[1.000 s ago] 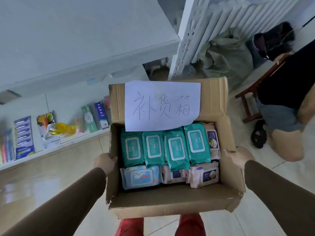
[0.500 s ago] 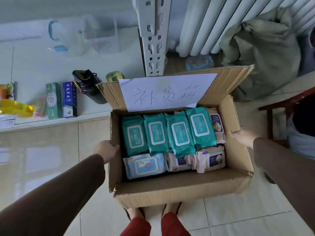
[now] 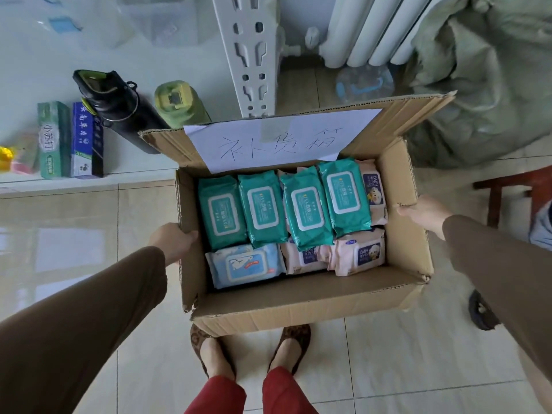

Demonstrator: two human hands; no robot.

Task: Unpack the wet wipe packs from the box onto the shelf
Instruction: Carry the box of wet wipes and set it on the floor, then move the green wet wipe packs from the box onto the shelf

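— What's in the cardboard box (image 3: pixel 298 306)?
— Wet wipe packs: four teal packs (image 3: pixel 304 212) in a row, a blue pack (image 3: pixel 245 264) and pink packs (image 3: pixel 357 252) nearer her.
— Her grip?
— Left hand (image 3: pixel 173 242) and right hand (image 3: pixel 424 212) each clasp a side wall.
— And around it?
— The low shelf (image 3: pixel 89 182) to the left holds toothpaste cartons (image 3: pixel 70 140) and a black bottle (image 3: pixel 119 107); a white upright (image 3: pixel 249 55) stands behind the box.
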